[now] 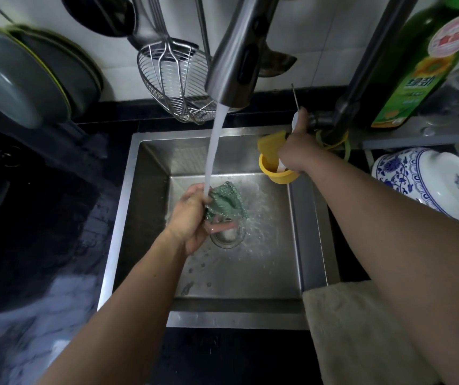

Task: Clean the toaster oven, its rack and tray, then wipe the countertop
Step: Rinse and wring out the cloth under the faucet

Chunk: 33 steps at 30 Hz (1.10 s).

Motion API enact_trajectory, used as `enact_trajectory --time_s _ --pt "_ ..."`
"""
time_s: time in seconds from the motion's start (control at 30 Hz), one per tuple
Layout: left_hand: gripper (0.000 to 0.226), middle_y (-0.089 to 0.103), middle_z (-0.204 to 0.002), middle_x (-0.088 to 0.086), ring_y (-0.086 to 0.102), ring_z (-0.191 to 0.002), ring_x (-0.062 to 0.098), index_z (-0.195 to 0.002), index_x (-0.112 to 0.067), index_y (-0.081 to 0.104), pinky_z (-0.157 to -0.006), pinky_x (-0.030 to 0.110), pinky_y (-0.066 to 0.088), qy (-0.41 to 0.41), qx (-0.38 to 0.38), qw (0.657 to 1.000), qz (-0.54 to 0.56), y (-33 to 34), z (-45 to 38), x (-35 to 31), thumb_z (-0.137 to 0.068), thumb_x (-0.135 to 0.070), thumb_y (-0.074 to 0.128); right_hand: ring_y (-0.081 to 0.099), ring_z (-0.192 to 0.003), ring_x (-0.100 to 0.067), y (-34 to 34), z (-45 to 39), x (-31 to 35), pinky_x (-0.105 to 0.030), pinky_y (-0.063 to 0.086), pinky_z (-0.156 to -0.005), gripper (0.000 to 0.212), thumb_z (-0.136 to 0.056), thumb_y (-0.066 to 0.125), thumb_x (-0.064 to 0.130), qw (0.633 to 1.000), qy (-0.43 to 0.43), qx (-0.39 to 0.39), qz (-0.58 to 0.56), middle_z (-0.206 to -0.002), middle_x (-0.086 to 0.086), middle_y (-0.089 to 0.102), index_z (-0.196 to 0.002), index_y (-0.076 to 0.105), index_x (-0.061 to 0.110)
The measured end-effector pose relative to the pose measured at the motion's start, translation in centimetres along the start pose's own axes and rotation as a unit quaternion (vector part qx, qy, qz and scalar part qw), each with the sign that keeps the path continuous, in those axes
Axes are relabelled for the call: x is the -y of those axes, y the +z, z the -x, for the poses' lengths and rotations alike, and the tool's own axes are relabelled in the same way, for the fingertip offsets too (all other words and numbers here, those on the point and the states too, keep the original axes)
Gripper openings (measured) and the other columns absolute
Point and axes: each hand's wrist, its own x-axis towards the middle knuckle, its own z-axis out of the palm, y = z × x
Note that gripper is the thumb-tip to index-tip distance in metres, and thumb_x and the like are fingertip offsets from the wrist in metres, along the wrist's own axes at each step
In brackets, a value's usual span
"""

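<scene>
left hand (pixel 192 215) grips a wet green mesh cloth (pixel 227 202) under the tap stream mid-frame, right hand (pixel 295 151) grips a white-handled utensil (pixel 295 120) over the yellow cup (pixel 271 169) at the steel sink (pixel 128 207) rim

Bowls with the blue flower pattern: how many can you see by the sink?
1: a blue-and-white bowl lies upside down on the counter right of the sink, beyond the right forearm. Others may be hidden outside the frame.
</scene>
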Motion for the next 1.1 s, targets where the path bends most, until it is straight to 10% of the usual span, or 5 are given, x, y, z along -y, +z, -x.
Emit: enact_trajectory --time_s 0.33,0.47,0.7,0.93,1.1 --pt "0.014 0.074 -0.108 0.02 0.067 -0.114 0.046 -0.087 -0.009 0.069 -0.102 0.063 0.049 -0.038 0.062 0.962 0.264 -2.7 1.2 0.6 -0.092 -0.01 0.056 0.062 -0.081 -0.03 0.1 -0.2 0.0 -0.042 0.055 -0.075 0.106 -0.091 0.049 0.001 1.0 0.011 0.001 0.004 -0.124 -0.025 0.051 -0.149 -0.031 0.039" --pt "0.009 0.063 -0.092 0.012 0.064 -0.073 0.02 -0.094 -0.01 0.058 -0.066 0.03 0.056 -0.029 -0.044 0.985 0.164 -2.0 -0.9 0.8 -0.099 -0.003 0.058 0.062 -0.085 -0.032 0.6 -0.8 0.0 -0.046 0.056 -0.083 0.107 -0.09 0.051 0.003 1.0 0.016 -0.011 0.012 -0.138 -0.029 0.044 -0.148 -0.031 0.042" --pt "0.031 0.063 -0.087 0.009 0.061 -0.063 0.014 -0.12 -0.013 0.06 -0.042 0.02 0.044 -0.072 -0.042 0.991 0.104 -0.3 -1.7 0.2 -0.11 -0.006 0.032 0.061 -0.084 -0.033 -0.2 1.2 -0.1 -0.042 0.051 -0.074 0.097 -0.093 0.049 0.012 0.991 -0.034 -0.071 0.109 -0.122 -0.021 0.06 -0.154 -0.024 0.03" --pt "0.057 0.046 -0.062 -0.003 0.032 -0.04 0.009 -0.074 -0.02 0.054 -0.034 0.016 0.023 -0.099 -0.045 0.986 -0.123 -0.1 -1.1 -1.3 -0.104 -0.065 0.035 0.053 -0.121 -0.038 -0.9 1.5 1.4 -0.041 0.041 -0.075 0.085 -0.095 0.051 0.024 0.902 -0.095 -0.081 0.414 -0.152 -0.018 0.039 -0.159 -0.005 0.016" --pt "0.016 0.06 -0.089 0.004 0.058 -0.07 0.013 -0.104 -0.017 0.059 -0.049 0.022 0.046 -0.09 0.016 0.988 -0.128 -1.7 0.9 -2.0 -0.096 -0.006 0.067 0.059 -0.109 -0.038 -2.9 0.8 1.0 -0.043 0.054 -0.08 0.092 -0.09 0.063 0.033 0.914 -0.055 -0.117 0.384 -0.134 -0.017 0.054 -0.159 0.004 0.021"
